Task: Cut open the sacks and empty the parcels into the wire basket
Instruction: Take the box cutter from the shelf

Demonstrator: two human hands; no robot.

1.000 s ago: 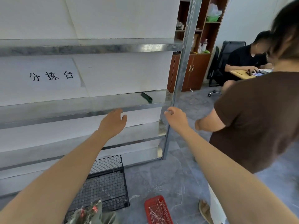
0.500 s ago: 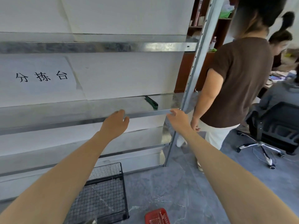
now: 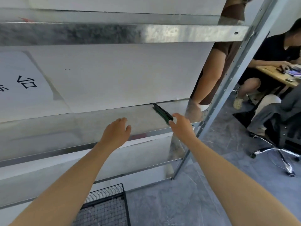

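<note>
A dark green utility knife (image 3: 161, 112) lies on the middle metal shelf (image 3: 81, 128) near its right end. My right hand (image 3: 181, 125) is at the knife's near end, fingers spread and loosely curved, the fingertips at the handle without closing on it. My left hand (image 3: 116, 132) hovers over the same shelf to the left, fingers relaxed and holding nothing. The black wire basket (image 3: 105, 207) stands on the floor below the shelves, partly hidden by my left forearm. No sack or parcel shows.
The shelf unit's upright post (image 3: 228, 88) rises just right of my right hand. A person in a brown top (image 3: 211, 70) stands behind the post. Seated people, a desk (image 3: 276, 75) and a swivel chair (image 3: 280, 144) fill the right side.
The view has moved closer to the shelf. My right hand has gone from the shelf's front edge up to the knife. The standing person has shifted behind the post. The red tray has left the view.
</note>
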